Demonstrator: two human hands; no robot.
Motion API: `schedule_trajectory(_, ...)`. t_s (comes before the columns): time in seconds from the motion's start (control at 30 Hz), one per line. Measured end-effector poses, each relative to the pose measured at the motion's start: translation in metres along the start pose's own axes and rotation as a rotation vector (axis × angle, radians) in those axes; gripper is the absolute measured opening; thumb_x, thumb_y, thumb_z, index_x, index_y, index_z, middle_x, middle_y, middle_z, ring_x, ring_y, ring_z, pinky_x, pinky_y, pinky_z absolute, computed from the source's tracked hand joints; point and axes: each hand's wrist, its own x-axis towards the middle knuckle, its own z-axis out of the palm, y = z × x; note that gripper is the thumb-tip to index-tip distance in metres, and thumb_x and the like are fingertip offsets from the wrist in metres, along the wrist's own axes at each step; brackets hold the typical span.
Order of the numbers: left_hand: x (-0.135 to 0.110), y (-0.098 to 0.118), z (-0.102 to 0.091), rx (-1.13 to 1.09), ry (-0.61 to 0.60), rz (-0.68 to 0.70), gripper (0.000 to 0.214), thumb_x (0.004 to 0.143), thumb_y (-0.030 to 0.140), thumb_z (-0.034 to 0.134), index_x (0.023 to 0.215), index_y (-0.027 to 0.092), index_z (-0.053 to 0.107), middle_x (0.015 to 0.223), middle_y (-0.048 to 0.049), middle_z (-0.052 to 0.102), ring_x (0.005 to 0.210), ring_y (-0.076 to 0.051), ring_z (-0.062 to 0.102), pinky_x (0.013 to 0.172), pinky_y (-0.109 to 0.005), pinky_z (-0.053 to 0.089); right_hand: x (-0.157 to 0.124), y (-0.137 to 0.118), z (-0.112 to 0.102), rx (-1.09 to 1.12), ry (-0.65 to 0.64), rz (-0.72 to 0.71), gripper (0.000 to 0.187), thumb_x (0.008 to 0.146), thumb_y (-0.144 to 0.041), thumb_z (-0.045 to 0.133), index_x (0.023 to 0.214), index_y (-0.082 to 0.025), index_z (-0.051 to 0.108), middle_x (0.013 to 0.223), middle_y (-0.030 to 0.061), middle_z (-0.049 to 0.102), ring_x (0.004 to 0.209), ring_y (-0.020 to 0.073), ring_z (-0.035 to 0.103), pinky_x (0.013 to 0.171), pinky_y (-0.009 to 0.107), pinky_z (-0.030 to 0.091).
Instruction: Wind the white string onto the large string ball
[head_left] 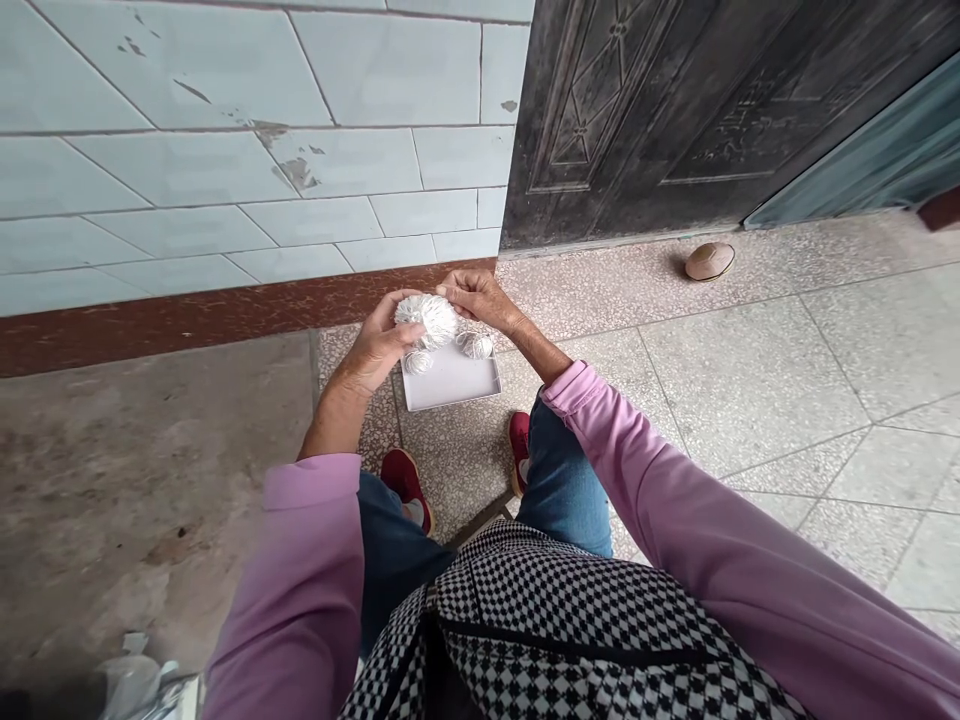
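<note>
My left hand [381, 343] curls round a white, frilly, ball-like bundle [429, 314] held above a shallow white tray [454, 384] on the floor. My right hand [474, 296] pinches the bundle's top right edge with closed fingers. Two smaller white frilly pieces lie in the tray: one [475, 345] at its far right corner, one [418, 361] at its far left, partly under my left hand. I cannot make out what the white pieces are made of.
I sit with knees apart, red shoes [406, 480] on speckled floor tiles. A tiled wall with a red skirting stands ahead-left, a dark carved door [675, 110] ahead-right. A round stone-like object [709, 261] lies by the door. Crumpled plastic lies at the bottom left.
</note>
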Motion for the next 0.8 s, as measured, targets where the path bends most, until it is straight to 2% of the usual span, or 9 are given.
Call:
schedule_trajectory(0.1, -0.003, 0.003, 0.001, -0.073, -0.022, -0.01, 0.079, 0.062, 0.042, 0.118, 0.133, 0.028, 0.087, 0.128, -0.013, 0.088, 0.122, -0.041, 0.088, 0.094, -0.049, 0.079, 0.004, 0.009, 0.005, 0.017, -0.027, 0.0, 0.068, 0.129, -0.069, 0.09, 0.09, -0.021, 0.06, 0.067, -0.0081, 0.053, 0.057, 0.0079, 0.043, 0.052, 0.019, 0.033)
schedule_trajectory(0.23, -0.003, 0.005, 0.002, -0.125, 0.018, 0.008, 0.072, 0.063, 0.04, 0.114, 0.128, 0.027, 0.086, 0.13, -0.0147, 0.088, 0.13, -0.045, 0.087, 0.103, -0.058, 0.081, 0.005, 0.017, 0.007, 0.007, -0.042, 0.009, 0.06, 0.13, -0.062, 0.09, 0.096, -0.021, 0.061, 0.068, -0.0088, 0.056, 0.056, 0.0077, 0.044, 0.052, 0.018, 0.035)
schedule_trajectory(0.4, 0.008, 0.0, -0.004, -0.094, 0.147, 0.1, 0.077, 0.063, 0.047, 0.115, 0.125, 0.029, 0.073, 0.13, -0.0133, 0.082, 0.14, -0.045, 0.082, 0.109, -0.059, 0.077, -0.003, 0.018, 0.008, -0.091, -0.143, -0.003, 0.049, 0.133, -0.039, 0.083, 0.092, -0.019, 0.063, 0.07, -0.0045, 0.066, 0.058, 0.0081, 0.052, 0.056, 0.016, 0.041)
schedule_trajectory(0.53, 0.017, -0.009, -0.014, 0.002, 0.292, 0.146, 0.081, 0.061, 0.051, 0.115, 0.122, 0.031, 0.066, 0.122, -0.0094, 0.078, 0.131, -0.042, 0.081, 0.103, -0.054, 0.073, -0.008, 0.015, 0.014, -0.094, -0.283, 0.015, 0.034, 0.13, -0.026, 0.079, 0.098, -0.015, 0.074, 0.073, -0.0035, 0.069, 0.06, 0.0089, 0.056, 0.058, 0.015, 0.045)
schedule_trajectory(0.67, 0.022, -0.019, -0.021, 0.189, 0.415, 0.168, 0.083, 0.057, 0.041, 0.116, 0.119, 0.031, 0.063, 0.115, -0.0047, 0.077, 0.121, -0.037, 0.08, 0.103, -0.047, 0.07, -0.01, 0.013, 0.016, -0.012, -0.391, 0.025, 0.038, 0.131, -0.04, 0.084, 0.104, -0.014, 0.078, 0.073, -0.0042, 0.068, 0.062, 0.009, 0.057, 0.059, 0.015, 0.048)
schedule_trajectory(0.8, 0.023, -0.027, -0.021, 0.314, 0.397, 0.17, 0.083, 0.053, 0.03, 0.119, 0.116, 0.031, 0.064, 0.111, -0.0036, 0.076, 0.12, -0.039, 0.08, 0.105, -0.05, 0.07, -0.01, 0.015, 0.009, 0.022, -0.362, 0.021, 0.057, 0.129, -0.065, 0.088, 0.106, -0.013, 0.079, 0.076, -0.0025, 0.07, 0.062, 0.0087, 0.058, 0.056, 0.016, 0.045)
